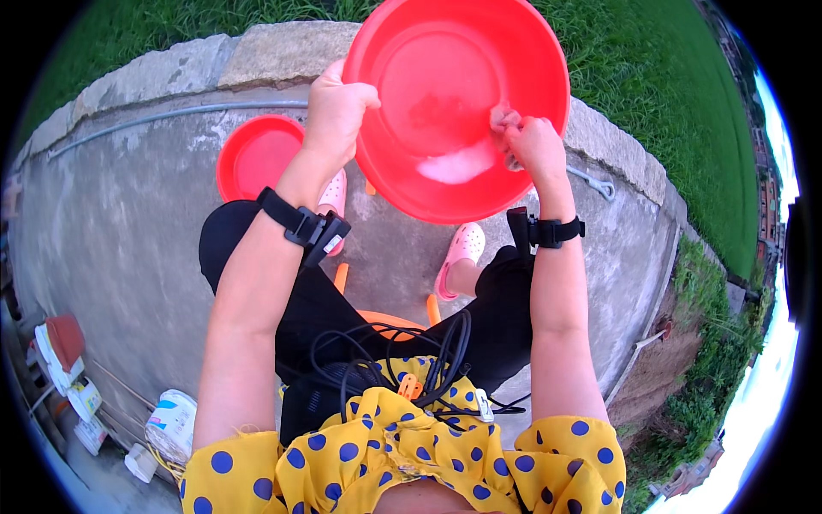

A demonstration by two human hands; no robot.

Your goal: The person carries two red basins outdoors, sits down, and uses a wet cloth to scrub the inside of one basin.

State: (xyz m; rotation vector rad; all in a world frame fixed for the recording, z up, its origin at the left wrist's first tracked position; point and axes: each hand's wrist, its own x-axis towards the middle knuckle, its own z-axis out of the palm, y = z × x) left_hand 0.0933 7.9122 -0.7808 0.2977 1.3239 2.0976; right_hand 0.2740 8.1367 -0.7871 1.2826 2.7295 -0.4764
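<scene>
My left hand (340,112) grips the left rim of a large red plastic basin (449,83), its thumb over the edge. The basin is raised in front of me, with its inside facing me. A whitish, foamy-looking patch (457,165) shows low inside it. In my right hand (536,144) is a crumpled, pinkish wet cloth (504,122), held against the basin's lower right inner wall. A smaller red basin (257,157) rests on the concrete at the left, partly behind my left forearm.
A low stone kerb (289,54) borders the concrete, with grass beyond. A grey pipe (192,112) runs along it. An orange stool (392,324) is between my legs; black cables (385,360) lie in my lap. Several buckets, one white (172,421), stand at lower left.
</scene>
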